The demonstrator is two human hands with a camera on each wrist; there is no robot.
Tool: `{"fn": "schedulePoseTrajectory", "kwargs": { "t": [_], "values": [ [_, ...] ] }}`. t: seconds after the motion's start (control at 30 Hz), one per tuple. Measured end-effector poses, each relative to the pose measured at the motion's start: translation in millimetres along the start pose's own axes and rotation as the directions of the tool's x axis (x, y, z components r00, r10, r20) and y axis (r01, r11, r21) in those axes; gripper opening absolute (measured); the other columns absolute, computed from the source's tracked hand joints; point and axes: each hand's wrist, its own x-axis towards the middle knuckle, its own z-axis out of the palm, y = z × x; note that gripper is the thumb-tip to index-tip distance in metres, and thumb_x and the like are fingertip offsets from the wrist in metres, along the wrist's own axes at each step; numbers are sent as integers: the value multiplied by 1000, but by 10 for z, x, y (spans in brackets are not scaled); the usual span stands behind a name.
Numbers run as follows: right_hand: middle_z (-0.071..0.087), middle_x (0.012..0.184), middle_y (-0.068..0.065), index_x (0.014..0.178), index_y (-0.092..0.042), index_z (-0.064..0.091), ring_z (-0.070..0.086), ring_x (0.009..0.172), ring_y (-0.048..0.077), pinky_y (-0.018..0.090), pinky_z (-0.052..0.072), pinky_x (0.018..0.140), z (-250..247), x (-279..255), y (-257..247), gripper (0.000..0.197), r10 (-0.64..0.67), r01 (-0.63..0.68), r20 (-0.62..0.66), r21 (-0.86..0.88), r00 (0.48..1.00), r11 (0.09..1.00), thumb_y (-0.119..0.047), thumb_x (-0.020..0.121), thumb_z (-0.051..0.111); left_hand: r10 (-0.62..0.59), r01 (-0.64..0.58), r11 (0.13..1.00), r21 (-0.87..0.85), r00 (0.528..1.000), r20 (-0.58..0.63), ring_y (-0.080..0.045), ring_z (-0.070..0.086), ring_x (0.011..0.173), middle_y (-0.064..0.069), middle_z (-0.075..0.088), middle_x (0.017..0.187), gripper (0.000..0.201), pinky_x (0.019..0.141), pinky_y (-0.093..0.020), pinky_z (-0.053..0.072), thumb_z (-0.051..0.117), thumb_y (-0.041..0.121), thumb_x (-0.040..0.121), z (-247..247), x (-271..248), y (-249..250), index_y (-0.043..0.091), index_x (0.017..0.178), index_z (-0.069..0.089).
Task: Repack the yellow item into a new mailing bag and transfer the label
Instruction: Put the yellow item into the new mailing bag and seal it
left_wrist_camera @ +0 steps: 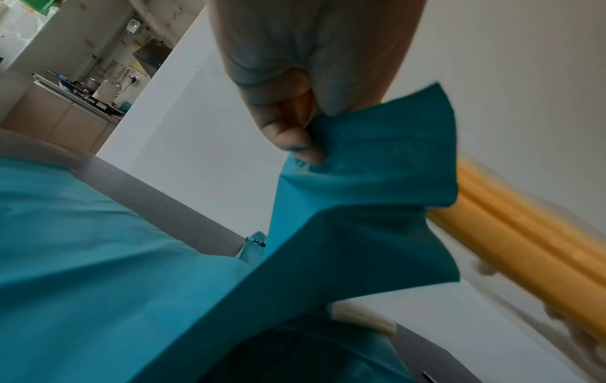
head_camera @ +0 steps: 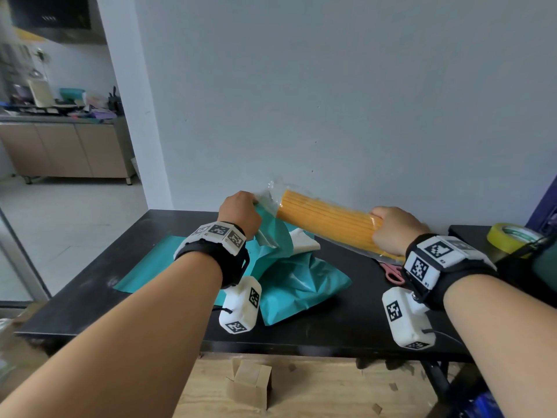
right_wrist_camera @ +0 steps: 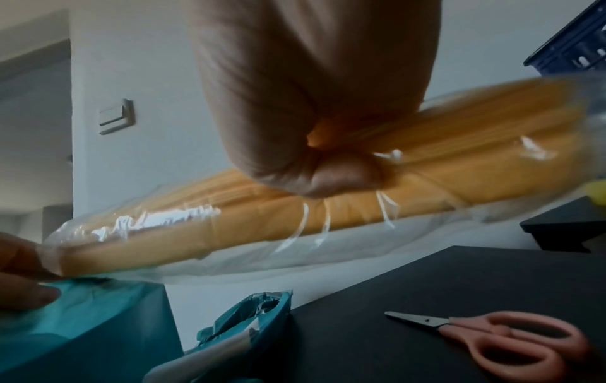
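Left hand (head_camera: 239,211) pinches teal mailing bag (head_camera: 283,267) edge, lifting mouth open; right hand (head_camera: 394,229) clamped round yellow item (head_camera: 327,220) — held above table (head_camera: 346,321), aimed bagward; 2 hands share job.

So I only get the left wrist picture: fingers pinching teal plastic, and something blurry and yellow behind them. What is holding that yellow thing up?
Observer: The right hand has its grip round the yellow item near one end, above the black table.
Visitor: Is the item bare?
Observer: No. The right wrist view shows it inside a clear wrap.
Visitor: Any tools about?
Observer: Pink scissors lie on the table, to the right of the teal bag.
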Motion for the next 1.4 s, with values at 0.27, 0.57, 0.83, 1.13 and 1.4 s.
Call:
{"fn": "schedulePoseTrajectory", "kwargs": {
  "t": [0.27, 0.57, 0.83, 1.13, 1.4],
  "values": [
    [57, 91, -8, 88, -31, 51, 50, 86, 18, 38, 29, 84, -40, -65, -9, 24, -136, 87, -117, -351, 984, 933, -9, 79, 49, 113, -113, 993, -17, 994, 0, -31, 57, 113, -12, 60, 129, 50, 92, -34, 48, 40, -6, 86, -70, -85, 132, 14, 127, 61],
    [60, 86, -8, 87, -26, 58, 53, 81, 20, 37, 28, 81, -66, -135, -436, 22, -253, 217, -85, -301, 964, 928, -13, 71, 52, 263, -263, 965, -9, 963, 61, -21, 50, 126, -2, 56, 137, 48, 108, -31, 39, 43, 0, 90, 71, -70, 319, 17, 133, 56],
    [53, 77, -10, 83, -26, 56, 51, 80, 19, 37, 30, 83, 54, -159, -659, 17, -318, 297, -30, -282, 948, 912, -13, 72, 52, -38, 41, 996, 80, 998, -45, -31, 58, 104, -14, 55, 119, 35, 80, -31, 43, 54, 6, 83, 23, 28, -33, 8, 118, 54],
    [62, 93, -9, 101, -31, 62, 55, 88, 18, 38, 33, 85, 210, -110, -841, 31, -441, 437, 27, -208, 897, 875, -16, 74, 55, 117, -97, 962, -254, 991, 66, -14, 55, 91, 3, 63, 102, 36, 76, -24, 42, 53, 2, 86, 26, 19, -37, 20, 116, 58],
    [56, 93, -7, 110, -25, 60, 52, 86, 18, 34, 40, 80, 369, -81, -835, 39, -337, 351, 119, -124, 934, 928, -17, 71, 58, 77, -64, 992, -104, 989, 125, -21, 58, 96, -5, 57, 114, 42, 76, -28, 47, 58, 11, 80, 61, 24, 8, 17, 121, 52]
  ]
}}
